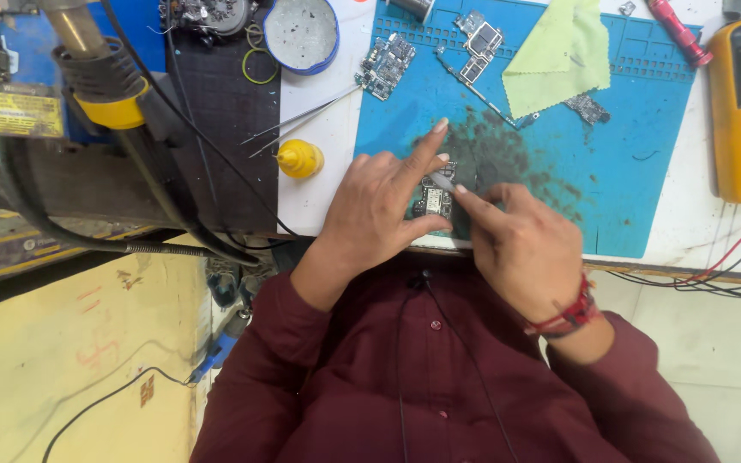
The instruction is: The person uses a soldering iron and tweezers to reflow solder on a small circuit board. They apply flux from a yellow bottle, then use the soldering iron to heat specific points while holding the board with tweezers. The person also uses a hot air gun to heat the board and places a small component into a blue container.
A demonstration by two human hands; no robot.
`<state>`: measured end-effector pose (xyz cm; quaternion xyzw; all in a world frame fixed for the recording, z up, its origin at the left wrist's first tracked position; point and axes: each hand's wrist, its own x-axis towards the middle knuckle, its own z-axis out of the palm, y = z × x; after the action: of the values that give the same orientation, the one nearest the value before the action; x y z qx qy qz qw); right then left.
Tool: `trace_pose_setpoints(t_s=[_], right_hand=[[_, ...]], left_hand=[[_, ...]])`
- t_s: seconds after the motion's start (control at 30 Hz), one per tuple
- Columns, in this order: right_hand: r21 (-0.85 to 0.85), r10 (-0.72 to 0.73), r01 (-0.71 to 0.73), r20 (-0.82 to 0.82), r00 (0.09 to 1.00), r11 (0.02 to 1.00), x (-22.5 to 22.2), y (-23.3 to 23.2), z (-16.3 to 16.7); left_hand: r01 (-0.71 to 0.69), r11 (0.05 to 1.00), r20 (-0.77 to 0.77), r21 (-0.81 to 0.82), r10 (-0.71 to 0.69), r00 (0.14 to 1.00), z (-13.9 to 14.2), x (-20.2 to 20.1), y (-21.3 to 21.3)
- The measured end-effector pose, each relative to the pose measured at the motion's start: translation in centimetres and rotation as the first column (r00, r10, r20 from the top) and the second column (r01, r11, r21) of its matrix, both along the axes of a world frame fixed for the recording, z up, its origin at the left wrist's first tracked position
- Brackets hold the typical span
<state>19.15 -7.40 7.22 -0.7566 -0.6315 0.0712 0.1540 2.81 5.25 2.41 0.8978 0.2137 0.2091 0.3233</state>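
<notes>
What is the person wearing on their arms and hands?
Both arms are in long dark red sleeves of a buttoned shirt. The left hand is bare, with no ring or watch showing. The right hand is bare too, but its wrist wears a red thread band. A thin black cable runs down the shirt front.

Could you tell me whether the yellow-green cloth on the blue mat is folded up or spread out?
Mostly spread out: the yellow-green cloth lies flat on the blue mat, though an overlapping layer suggests one fold.
</notes>
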Motion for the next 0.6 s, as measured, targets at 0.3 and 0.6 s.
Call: trace_pose_setpoints(t_s=[0.3,0.6], right_hand=[[0.01,0.012,-0.012,0.02,1.0,1.0,0.34,-0.02,-0.02],[0.032,0.014,-0.014,-0.009,1.0,0.999,0.32,0.21,0.01]], left_hand=[[-0.006,1.0,0.005,0.021,0.005,1.0,-0.02,-0.05,0.03],[-0.023,0.999,-0.013,0.025,0.024,1.0,0.01,-0.01,0.04]])
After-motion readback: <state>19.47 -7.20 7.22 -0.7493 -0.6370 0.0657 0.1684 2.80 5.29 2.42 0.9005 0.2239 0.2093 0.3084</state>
